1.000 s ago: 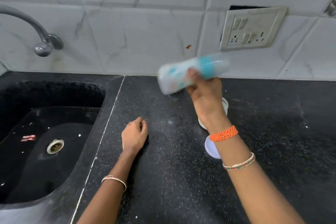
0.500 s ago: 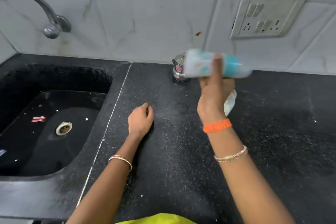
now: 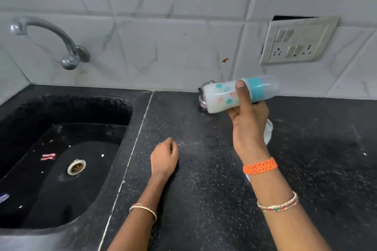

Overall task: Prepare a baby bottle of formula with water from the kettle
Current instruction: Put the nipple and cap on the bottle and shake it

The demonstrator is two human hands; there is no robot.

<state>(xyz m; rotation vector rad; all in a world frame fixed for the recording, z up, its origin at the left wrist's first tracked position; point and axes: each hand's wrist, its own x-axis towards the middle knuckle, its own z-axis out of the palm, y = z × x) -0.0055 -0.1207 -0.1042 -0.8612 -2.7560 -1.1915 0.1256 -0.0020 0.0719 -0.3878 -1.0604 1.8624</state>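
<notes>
My right hand (image 3: 247,126) grips a baby bottle (image 3: 222,96) lying almost sideways in the air, base to the left, teal collar and clear cap to the right. The bottle holds milky white liquid. Behind the bottle's base a small steel kettle (image 3: 202,96) stands by the wall, mostly hidden. A white round container (image 3: 268,131) peeks out from behind my right hand on the black counter (image 3: 204,189). My left hand (image 3: 164,158) rests on the counter as a loose fist, holding nothing.
A black sink (image 3: 61,169) with a steel drain fills the left, and a curved tap (image 3: 51,36) is fixed to the white tiled wall above it. A switch and socket plate (image 3: 297,40) sits on the wall at the right.
My right hand has swung the sideways bottle back and forth, with its base now dipped slightly lower. The view has tilted upward. My left hand has stayed on the counter.
</notes>
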